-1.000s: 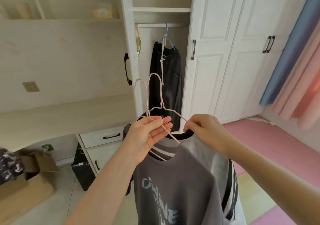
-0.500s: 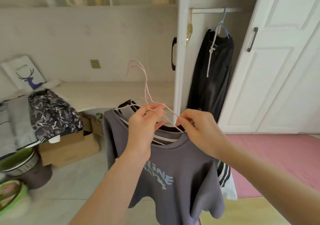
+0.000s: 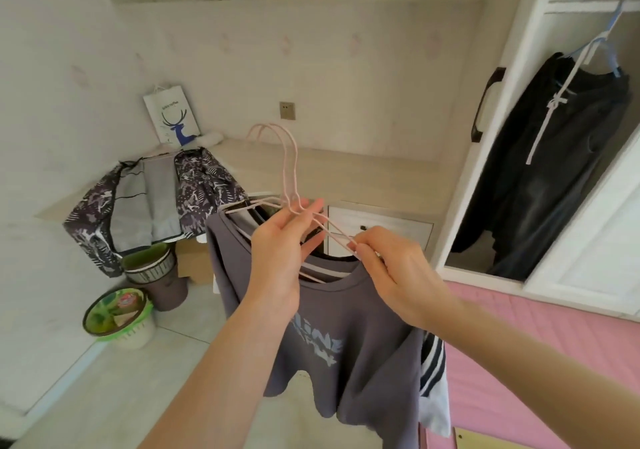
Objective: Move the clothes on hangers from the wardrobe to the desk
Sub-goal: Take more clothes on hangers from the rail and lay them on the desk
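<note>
wardrobe (image 3: 512,78): right side, door open; inside, one black garment (image 3: 554,158) hangs on a blue hanger (image 3: 609,33) from the rail, not yet moved.
desk (image 3: 346,171): runs along the back wall and turns at the left corner; middle stretch bare, ahead of the hands.
desk left corner: patterned garment (image 3: 204,185) and grey garment (image 3: 152,199) lie flat, draping over the front edge; paper bag (image 3: 171,116) stands behind them against the wall.
task thing: grey T-shirt (image 3: 346,344) in front, striped shirt (image 3: 433,362) behind it, both in the air on two pink hangers (image 3: 289,161), short of the desk's front edge.
key relation: hanger bars run left-right across the view, hooks tilt up and away toward the desk; shirts hang down below the grip. Drop spot is ahead and left.
left hand (image 3: 277,251): fingers pinched on the hanger necks; nearer the desk.
right hand (image 3: 391,268): pinches the right shoulder wires.
floor containers: bucket (image 3: 162,275) and green basin (image 3: 114,313) under the desk's left corner; contents unclear.
</note>
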`<state>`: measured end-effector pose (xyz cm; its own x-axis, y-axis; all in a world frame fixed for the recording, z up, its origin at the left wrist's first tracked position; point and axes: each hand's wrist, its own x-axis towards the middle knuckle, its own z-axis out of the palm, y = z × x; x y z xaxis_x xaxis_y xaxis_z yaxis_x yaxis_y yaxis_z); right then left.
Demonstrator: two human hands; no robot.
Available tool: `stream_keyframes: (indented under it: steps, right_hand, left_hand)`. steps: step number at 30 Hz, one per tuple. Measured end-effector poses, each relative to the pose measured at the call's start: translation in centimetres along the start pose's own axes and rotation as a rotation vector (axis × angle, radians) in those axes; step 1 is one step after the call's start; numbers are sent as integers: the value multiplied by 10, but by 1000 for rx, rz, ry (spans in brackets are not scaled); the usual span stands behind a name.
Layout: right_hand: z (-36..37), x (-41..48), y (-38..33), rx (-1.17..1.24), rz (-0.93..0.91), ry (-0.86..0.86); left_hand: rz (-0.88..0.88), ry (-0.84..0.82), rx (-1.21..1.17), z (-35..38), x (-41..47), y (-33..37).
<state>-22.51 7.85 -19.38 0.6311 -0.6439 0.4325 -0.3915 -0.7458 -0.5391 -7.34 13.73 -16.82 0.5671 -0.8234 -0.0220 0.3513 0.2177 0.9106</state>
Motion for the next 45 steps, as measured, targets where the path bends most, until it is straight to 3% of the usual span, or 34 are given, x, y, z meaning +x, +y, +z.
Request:
stream_keyframes:
  steps: [4, 8, 15, 24, 38, 42, 45]
  right_hand:
    - [40, 31, -25, -103, -97, -86]
    - [83, 62, -51, -295, -193, -56]
    - [161, 100, -82, -430, -156, -40]
    - [224, 138, -101, 24, 22, -37]
    - [281, 256, -67, 167, -84, -85]
    - [291, 307, -44, 171, -94, -115]
    - [295, 345, -24, 201, -99, -130]
  left_hand:
    - [32, 82, 36, -40, 21, 13]
    - [69, 164, 73, -82, 47, 25]
    - [124, 269, 164, -153, 74, 39]
    - [243, 264, 453, -227, 93, 55]
    - [282, 258, 718, -286, 182, 67]
    - [460, 330, 792, -298, 222, 77]
    - [662, 533, 1031, -319, 256, 85]
